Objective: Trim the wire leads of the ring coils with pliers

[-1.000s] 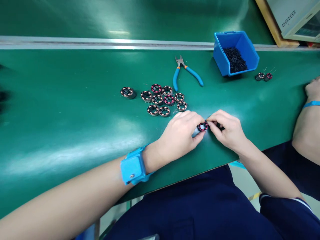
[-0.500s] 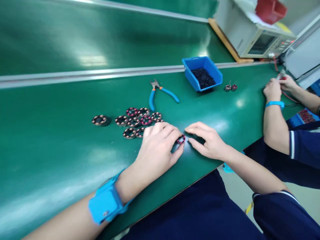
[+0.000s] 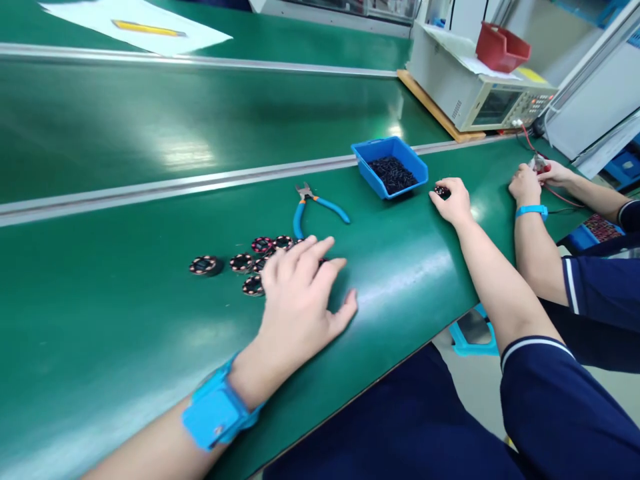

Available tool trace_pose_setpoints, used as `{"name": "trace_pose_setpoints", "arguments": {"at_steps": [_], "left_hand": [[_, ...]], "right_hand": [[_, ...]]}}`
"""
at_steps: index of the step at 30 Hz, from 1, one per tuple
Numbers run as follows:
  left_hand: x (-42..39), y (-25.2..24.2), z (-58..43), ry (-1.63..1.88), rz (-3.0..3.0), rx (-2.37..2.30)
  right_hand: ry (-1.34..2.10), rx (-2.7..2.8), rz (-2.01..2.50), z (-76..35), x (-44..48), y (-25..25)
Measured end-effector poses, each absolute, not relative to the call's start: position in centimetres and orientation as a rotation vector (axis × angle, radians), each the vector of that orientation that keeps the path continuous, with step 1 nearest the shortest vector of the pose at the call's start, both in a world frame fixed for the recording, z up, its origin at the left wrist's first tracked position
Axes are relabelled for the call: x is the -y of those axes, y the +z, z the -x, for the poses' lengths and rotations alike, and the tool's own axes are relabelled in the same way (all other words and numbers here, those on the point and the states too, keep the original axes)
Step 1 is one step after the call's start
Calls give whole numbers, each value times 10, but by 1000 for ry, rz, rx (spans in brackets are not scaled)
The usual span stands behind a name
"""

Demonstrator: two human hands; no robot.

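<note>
My left hand (image 3: 300, 293) is open, fingers spread, over the right side of a cluster of ring-shaped motor stators (image 3: 241, 263), partly hiding them. They have dark cores and copper or reddish windings. One more stator (image 3: 204, 266) stands apart on the left. Farther right, my right hand (image 3: 454, 201) has its thumb and fingers closed around a small wound stator (image 3: 442, 192) at the tabletop; whether others lie under the fingers is hidden. Blue-handled cutting pliers (image 3: 305, 193) lie with handles apart behind the cluster.
A blue bin (image 3: 419, 175) of small black pieces stands near the back rail. At the far right a co-worker's hands (image 3: 530, 183) hold a red-handled clip near a grey test instrument (image 3: 493, 103). A red bin (image 3: 503, 48) tops the instrument. Paper (image 3: 90, 20) and a yellow pen-like tool (image 3: 147, 28) lie behind.
My right hand has moved right and away from me, to where two stators lay. The reddish stator has left my left hand, which has opened and shifted slightly left. The view has tilted up.
</note>
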State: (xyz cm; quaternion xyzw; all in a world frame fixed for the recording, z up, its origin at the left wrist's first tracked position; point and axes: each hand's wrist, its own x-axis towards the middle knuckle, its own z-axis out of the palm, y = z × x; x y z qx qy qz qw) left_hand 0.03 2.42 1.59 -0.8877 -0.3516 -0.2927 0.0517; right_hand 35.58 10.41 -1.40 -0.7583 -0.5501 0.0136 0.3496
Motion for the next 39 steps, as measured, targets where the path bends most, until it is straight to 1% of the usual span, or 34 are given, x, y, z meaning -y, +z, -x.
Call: {"name": "trace_pose_setpoints", "arguments": {"at_steps": [2,5,9,10,12,14,15,19,21,23,26,29,31,35,39], "left_hand": [[-15,16,-5,-965,2807,990],[-7,15,-8,-962,2960,965],[-8,10,-10,-963,3058,973],[-9,8,-10,-956,3075,963],[-10,5,-10,-929,3110,937],[-10,4,-9,-893,3138,923],[-10,4,-9,-879,3144,920],[-7,8,-8,-820,3144,805],[-6,11,-9,-748,3166,680],[-5,13,-10,-696,3184,605],[-5,14,-11,-717,3179,598],[-4,16,-10,-716,3183,610],[-1,18,-8,-629,3210,644],[5,28,-3,-439,3234,772],[8,35,-1,-454,3179,580]], "right_hand": [[79,1538,1874,-340,-88,-15],[187,1735,1707,-303,-49,-14],[337,2012,1350,-268,-10,2],[318,2012,1268,-265,-11,9],[150,1938,1185,-266,-28,24],[-26,1901,1263,-273,-64,36],[-58,1925,1352,-278,-85,39],[36,1986,1868,-290,-163,33],[48,1972,1935,-293,-186,23],[14,1955,1911,-294,-196,14],[-31,1962,1893,-293,-198,13],[-49,1948,1952,-288,-187,27],[-64,1866,1947,-282,-174,38],[-15,1664,1789,-276,-141,49],[14,1597,1814,-279,-126,45]]}}
